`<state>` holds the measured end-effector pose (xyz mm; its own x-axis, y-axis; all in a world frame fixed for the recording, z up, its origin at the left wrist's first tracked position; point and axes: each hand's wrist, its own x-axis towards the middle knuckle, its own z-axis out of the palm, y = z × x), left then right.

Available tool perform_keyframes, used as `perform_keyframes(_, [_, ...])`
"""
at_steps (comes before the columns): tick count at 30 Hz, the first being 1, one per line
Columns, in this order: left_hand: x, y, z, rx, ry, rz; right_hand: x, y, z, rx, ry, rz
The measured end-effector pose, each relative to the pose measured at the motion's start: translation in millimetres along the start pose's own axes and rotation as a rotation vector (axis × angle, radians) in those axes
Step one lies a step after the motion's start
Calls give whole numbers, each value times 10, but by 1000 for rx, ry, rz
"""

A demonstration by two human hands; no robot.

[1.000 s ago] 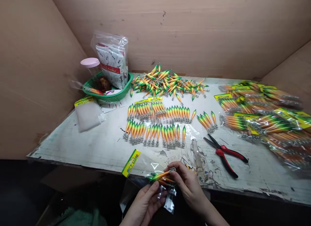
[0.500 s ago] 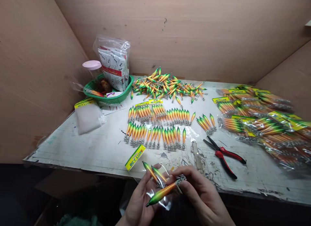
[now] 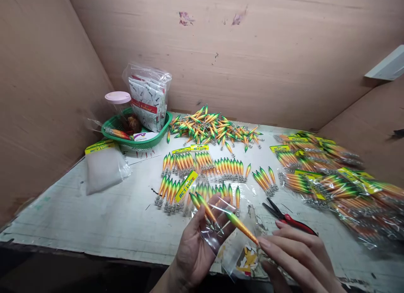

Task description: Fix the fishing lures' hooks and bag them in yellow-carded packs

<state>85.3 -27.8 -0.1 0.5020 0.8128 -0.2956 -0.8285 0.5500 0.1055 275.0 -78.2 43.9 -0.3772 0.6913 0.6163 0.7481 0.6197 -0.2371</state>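
Observation:
My left hand (image 3: 202, 242) holds a clear plastic bag (image 3: 210, 238) with a yellow "BCT LURE" header (image 3: 187, 186). Two green-and-orange fishing lures (image 3: 206, 209) lie inside the bag. Between the fingertips of my right hand (image 3: 296, 253) is another fishing lure (image 3: 241, 228), gripped at its hook end. Its green nose points left, at the bag's open side; whether the tip is inside I cannot tell. Behind my hands, rows of lures (image 3: 232, 169) lie on the table, and red-handled pliers (image 3: 288, 217) are partly hidden by my right hand.
A heap of loose lures (image 3: 211, 127) lies at the back. Filled lure packs (image 3: 341, 188) are piled on the right. At left are a green basket (image 3: 148, 143) with packets and a pink-lidded jar (image 3: 118, 98), and a stack of bags (image 3: 104, 169). Wooden panels enclose the table.
Both hands have risen over the table. The lure in my right hand has swung round, its nose now farther from me, and my left fingers have spread behind the bag. The view has tilted up.

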Motion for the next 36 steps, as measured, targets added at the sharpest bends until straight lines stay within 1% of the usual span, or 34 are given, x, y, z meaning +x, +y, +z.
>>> perform_keyframes(3, [19, -45, 0, 1, 1, -14, 30, -80, 143, -174, 44, 29])
perform_keyframes(6, [31, -96, 1, 7, -1, -52, 57, -89, 236, -230, 15, 37])
perform_keyframes(9, [44, -126, 15, 6, 14, -28, 67, -30, 278, -168, -7, 71])
perform_keyframes(12, [57, -134, 22, 10, 29, -5, 57, 18, 298, -86, 15, 114])
perform_keyframes(16, [63, -137, 9, -3, 55, 1, 52, 18, 324, -126, 86, 190])
perform_keyframes(19, [63, -147, -2, 3, 73, 13, 69, -4, 340, -104, 60, 208])
perform_keyframes(21, [56, -157, -3, 27, 69, 12, 87, -22, 348, -93, 32, 208])
perform_keyframes(24, [31, -166, 4, 85, 48, 2, 110, -46, 358, -122, 48, 230])
perform_keyframes(27, [3, -148, 13, 85, -2, 26, 115, -54, 353, -104, 54, 238])
perform_keyframes(29, [-2, -123, 15, 74, -10, 32, 100, -46, 345, -102, 49, 223])
perform_keyframes(31, [10, -99, 10, 87, 46, 23, 69, -31, 341, -99, 25, 193])
perform_keyframes(33, [34, -85, 0, 106, 137, 10, 28, -12, 346, -88, -16, 160])
perform_keyframes(36, [68, -80, -12, 135, 229, 1, -35, 11, 358, -64, -43, 158])
